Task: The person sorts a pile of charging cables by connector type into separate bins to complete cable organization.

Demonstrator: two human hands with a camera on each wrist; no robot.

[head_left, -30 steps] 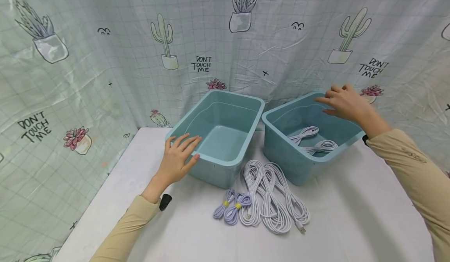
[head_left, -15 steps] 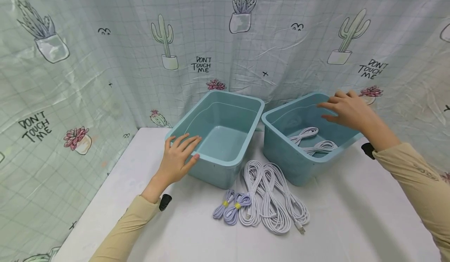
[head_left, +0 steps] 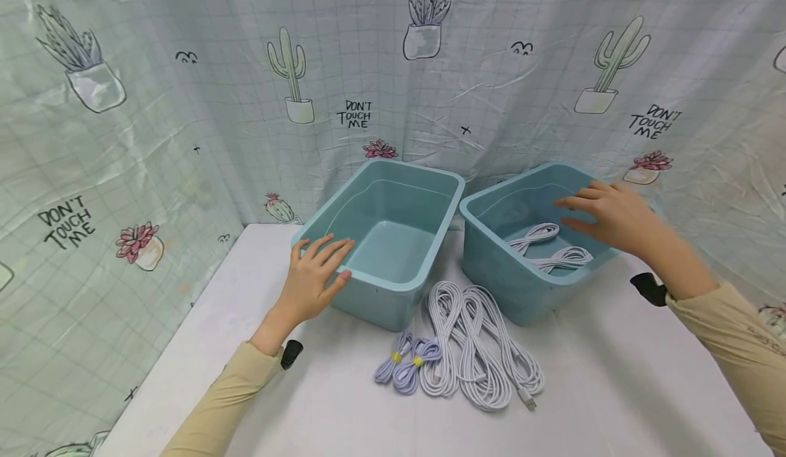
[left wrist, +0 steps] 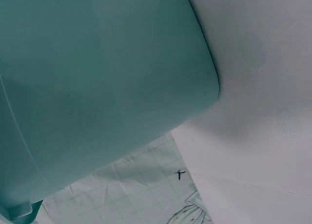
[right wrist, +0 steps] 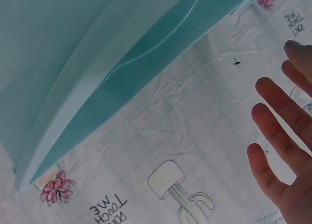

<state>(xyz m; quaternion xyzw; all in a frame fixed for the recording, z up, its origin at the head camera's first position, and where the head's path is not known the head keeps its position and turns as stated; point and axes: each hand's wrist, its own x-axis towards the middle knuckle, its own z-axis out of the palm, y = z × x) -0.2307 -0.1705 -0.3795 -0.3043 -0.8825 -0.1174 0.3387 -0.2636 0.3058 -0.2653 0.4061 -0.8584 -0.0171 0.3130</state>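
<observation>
below the right hand [head_left: 610,217], we see a blue-green plastic bin [head_left: 491,259], and on its floor lie two white cable coils [head_left: 533,237] side by side. this hand hangs in the air over the right part of the bin, with fingers loosely bent and spread, and we see nothing in its grasp. the left hand [head_left: 311,281], well apart from the right one, has its straight fingers at the near rim of a second blue-green bin [head_left: 374,303]; if they touch it, we cannot tell. it also holds nothing that we can see.

between the hands and closer to us, on the white tablecloth [head_left: 344,395], lie two lilac cable bundles [head_left: 416,368] with yellow ties and, just to their right, three longer white cable bundles [head_left: 482,368], one showing a metal usb plug [head_left: 528,399].

we judge that the step in hand is the sorting of cables into bins, at a pause between two pieces. the next move, in our opinion, calls for the right hand to come back down toward the bundles and pinch only one, because the white strands overlap and could catch each other.
</observation>
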